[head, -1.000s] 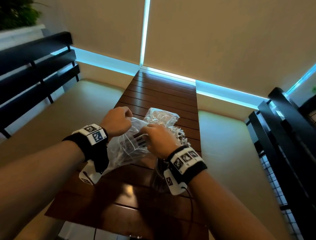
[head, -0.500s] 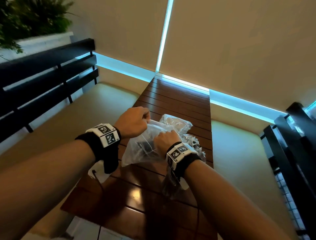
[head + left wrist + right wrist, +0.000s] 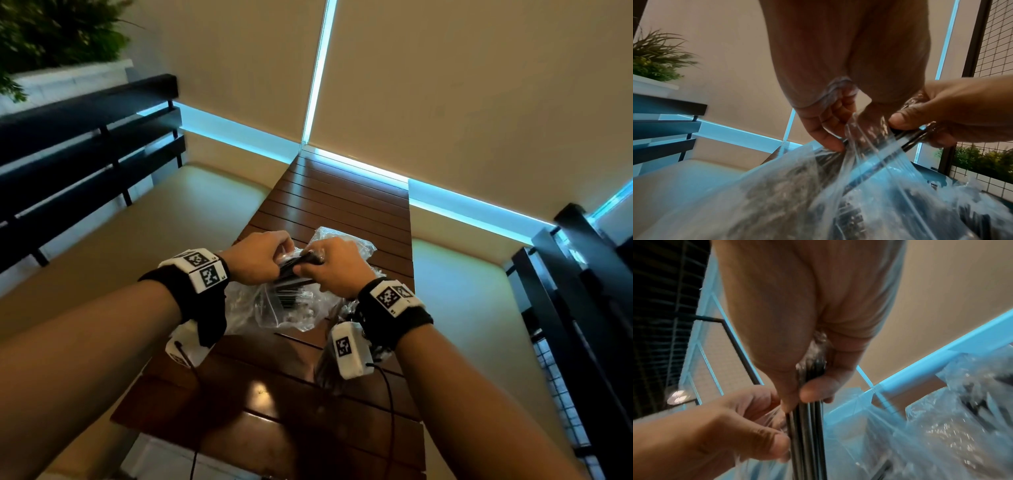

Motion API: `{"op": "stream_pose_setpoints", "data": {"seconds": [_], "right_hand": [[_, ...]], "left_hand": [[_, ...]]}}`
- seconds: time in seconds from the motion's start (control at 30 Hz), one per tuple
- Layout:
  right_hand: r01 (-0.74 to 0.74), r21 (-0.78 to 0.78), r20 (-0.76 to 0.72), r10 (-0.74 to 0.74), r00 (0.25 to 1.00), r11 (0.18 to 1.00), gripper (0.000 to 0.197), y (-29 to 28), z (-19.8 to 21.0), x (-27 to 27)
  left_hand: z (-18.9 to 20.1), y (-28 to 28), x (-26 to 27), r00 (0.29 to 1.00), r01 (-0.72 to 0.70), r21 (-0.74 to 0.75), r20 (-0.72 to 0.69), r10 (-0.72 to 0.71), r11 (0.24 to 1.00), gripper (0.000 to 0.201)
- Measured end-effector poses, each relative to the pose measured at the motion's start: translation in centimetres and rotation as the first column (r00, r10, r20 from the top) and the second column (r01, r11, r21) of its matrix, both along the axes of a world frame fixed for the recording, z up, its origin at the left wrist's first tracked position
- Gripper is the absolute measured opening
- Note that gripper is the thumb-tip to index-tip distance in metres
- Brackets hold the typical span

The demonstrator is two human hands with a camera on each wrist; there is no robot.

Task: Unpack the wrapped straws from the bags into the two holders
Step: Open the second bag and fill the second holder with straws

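**First bundle of straws coming out of the bag**

The task is looking barely begun. A clear plastic bag point(image 3: 274, 308) is lying on the slatted wooden table point(image 3: 342, 212), between the two forearms, and it is still showing a mass of dark wrapped straws point(image 3: 807, 426) inside. A second crinkled clear bag point(image 3: 346, 240) is sitting just beyond the hands, on the far right of the first. No holder is showing in any view, so nothing can be counted as placed yet; nearly all of the unpacking appears to be left.

The right hand point(image 3: 334, 265) is closing narrowly round a small bundle of the straws, with the thumb pressing them against the fingers, as the right wrist view is showing plainly. The bundle is running from that grip down toward the mouth of the bag.

The left hand point(image 3: 257, 257) is sitting just beside the right, nearly touching it. Its fingers are curling in and pinching the thin film at the bag's opening, probably holding the mouth steady, though the blur is making the exact hold hard to read.

Dark railings are standing to the left and right of the table, and a potted plant point(image 3: 51, 31) is sitting at the far left.
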State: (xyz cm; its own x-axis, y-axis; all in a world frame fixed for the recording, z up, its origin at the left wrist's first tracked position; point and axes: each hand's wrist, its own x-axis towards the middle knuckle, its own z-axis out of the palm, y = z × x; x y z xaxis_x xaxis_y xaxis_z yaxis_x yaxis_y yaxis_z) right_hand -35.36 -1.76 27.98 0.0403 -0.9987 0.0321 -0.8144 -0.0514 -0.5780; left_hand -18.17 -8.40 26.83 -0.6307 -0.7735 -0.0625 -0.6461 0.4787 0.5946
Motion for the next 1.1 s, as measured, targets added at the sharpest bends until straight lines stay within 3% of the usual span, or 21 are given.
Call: {"op": "stream_pose_setpoints", "data": {"seconds": [0.1,0.2,0.3,0.47,0.63,0.77,0.9,1.03,1.1], "right_hand": [[0.108,-0.01,0.279,-0.102,0.955,0.994,0.015,0.3,-0.1,0.1],[0.207,-0.031,0.493,-0.165,0.854,0.978,0.02,0.4,-0.3,0.8],[0.273,-0.079,0.645,-0.159,0.747,0.959,0.033,0.4,-0.9,1.5],[0.37,-0.276,0.599,-0.142,0.788,0.887,0.016,0.7,-2.4,3.5],[0.447,-0.332,0.554,-0.212,0.805,0.831,0.011,0.7,-2.6,4.7],[0.49,-0.341,0.652,-0.174,0.738,0.802,0.009,0.4,-0.9,4.3],[0.566,-0.3,0.697,-0.229,0.679,0.768,0.025,-0.2,0.6,3.8],[0.725,-0.198,0.779,-0.343,0.525,0.66,0.035,-0.3,2.5,2.6],[0.76,-0.193,0.789,-0.362,0.496,0.62,0.039,0.1,4.0,1.8]], "left_hand": [[0.5,0.0,-0.1,0.998,0.051,-0.006,0.026,-0.051,0.999,0.043],[0.9,0.2,-0.4,0.999,0.039,-0.112,0.0,-0.039,0.993,0.022],[1.2,0.4,-0.4,0.997,0.002,-0.123,-0.08,-0.012,0.992,0.018],[1.0,0.7,-0.5,0.993,-0.046,-0.037,-0.113,0.042,0.998,0.026],[1.3,1.2,-0.7,0.992,-0.073,-0.041,-0.108,0.068,0.996,0.02],[1.6,1.3,-0.9,0.986,-0.134,-0.066,-0.107,0.127,0.989,0.019],[1.8,1.4,-2.0,0.983,-0.128,-0.02,-0.134,0.124,0.992,0.015],[1.6,1.6,-2.8,0.99,-0.104,-0.032,-0.101,0.101,0.994,0.016],[1.2,1.6,-2.9,0.993,-0.104,-0.043,-0.066,0.101,0.994,0.017]]}}
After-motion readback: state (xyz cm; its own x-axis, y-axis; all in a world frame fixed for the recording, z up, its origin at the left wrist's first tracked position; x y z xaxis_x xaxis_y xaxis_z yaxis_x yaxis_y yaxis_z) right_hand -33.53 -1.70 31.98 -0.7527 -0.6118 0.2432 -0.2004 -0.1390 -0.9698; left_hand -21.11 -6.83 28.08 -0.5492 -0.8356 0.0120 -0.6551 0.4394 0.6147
